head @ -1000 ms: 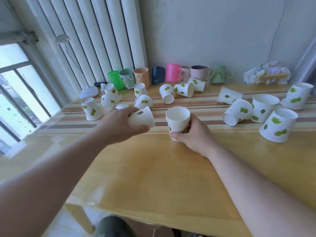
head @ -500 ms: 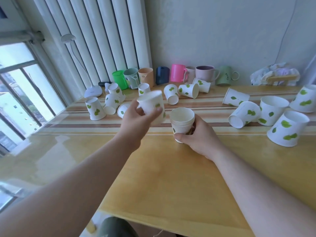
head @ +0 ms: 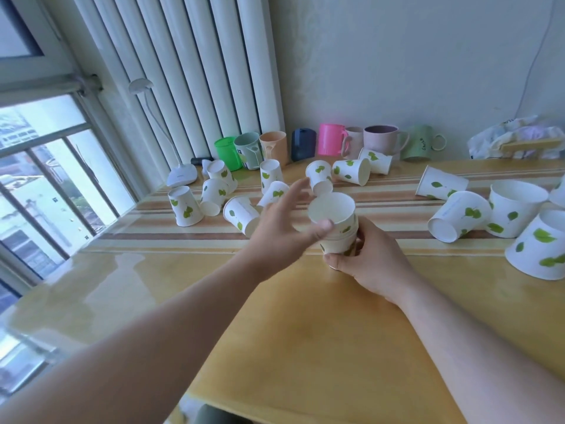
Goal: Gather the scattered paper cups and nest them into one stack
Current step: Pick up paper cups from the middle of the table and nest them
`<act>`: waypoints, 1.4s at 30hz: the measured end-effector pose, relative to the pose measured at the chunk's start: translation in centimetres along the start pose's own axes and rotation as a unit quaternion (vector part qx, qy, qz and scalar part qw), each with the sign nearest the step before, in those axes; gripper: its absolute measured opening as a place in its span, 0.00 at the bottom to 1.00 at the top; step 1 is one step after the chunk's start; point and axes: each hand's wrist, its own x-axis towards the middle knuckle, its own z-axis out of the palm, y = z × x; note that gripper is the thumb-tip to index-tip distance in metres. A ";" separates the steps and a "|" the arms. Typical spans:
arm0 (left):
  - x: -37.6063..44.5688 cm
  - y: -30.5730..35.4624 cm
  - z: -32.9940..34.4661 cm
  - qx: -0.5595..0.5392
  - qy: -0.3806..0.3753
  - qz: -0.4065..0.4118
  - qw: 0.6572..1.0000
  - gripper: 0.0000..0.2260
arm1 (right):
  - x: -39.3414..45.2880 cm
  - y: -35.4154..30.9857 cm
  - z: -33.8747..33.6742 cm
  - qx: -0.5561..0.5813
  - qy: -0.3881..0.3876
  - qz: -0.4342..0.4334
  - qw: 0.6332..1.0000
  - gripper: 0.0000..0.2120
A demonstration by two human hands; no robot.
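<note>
A short stack of white paper cups with green leaf prints stands mouth up at the table's middle. My right hand grips its lower part from the right. My left hand is just left of the stack, fingers spread and thumb touching the top cup's rim, holding nothing. Several loose cups lie scattered: one on its side beside my left hand, a cluster at the back left, some behind the stack, and larger-looking ones at the right.
A row of coloured plastic mugs lines the wall. A white desk lamp stands at the back left by the radiator. Crumpled bags lie at the back right. The wooden table has a striped runner.
My left hand lifted a cup from the table, carried it right, set it into the stack and let go. My right hand kept holding the stack.
</note>
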 end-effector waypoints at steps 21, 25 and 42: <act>2.5 -7.4 -5.4 -0.125 0.242 -0.249 0.929 0.13 | 0.3 -0.4 0.8 -0.001 0.041 -0.012 0.999 0.25; 1.9 -3.1 -5.4 -0.153 0.251 -0.177 0.939 0.36 | 0.3 -0.4 0.7 0.002 0.040 -0.007 0.999 0.27; 1.5 2.2 -1.5 -0.019 -0.072 0.039 0.996 0.39 | 0.4 0.0 0.6 -0.002 0.030 -0.007 1.000 0.29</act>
